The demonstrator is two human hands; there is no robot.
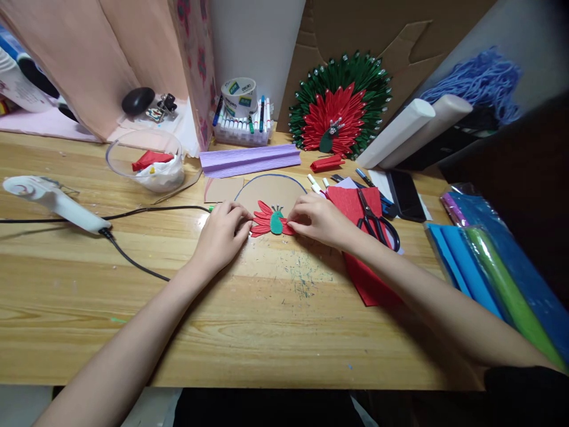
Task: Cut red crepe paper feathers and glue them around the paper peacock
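A cardboard piece with a rounded, blue-drawn top edge (271,188) lies flat on the table. On its lower part is a small green paper peacock body (276,223) with a dark crest, and red crepe-paper petals (262,218) fan out mostly to its left. My left hand (227,228) is closed at the cardboard's left edge, with curled fingertips touching the leftmost petal tips. To the right of the green body, my right hand (315,219) pinches a red petal (287,226) between thumb and fingers. The other fingers of that hand are bent over the cardboard.
A white glue gun (57,204) with a black cord lies left. Black-handled scissors (377,222) rest on red crepe paper (355,198) beside my right forearm. A finished red-and-green peacock fan (340,107), a marker box (244,130) and a clear bowl (146,157) stand behind.
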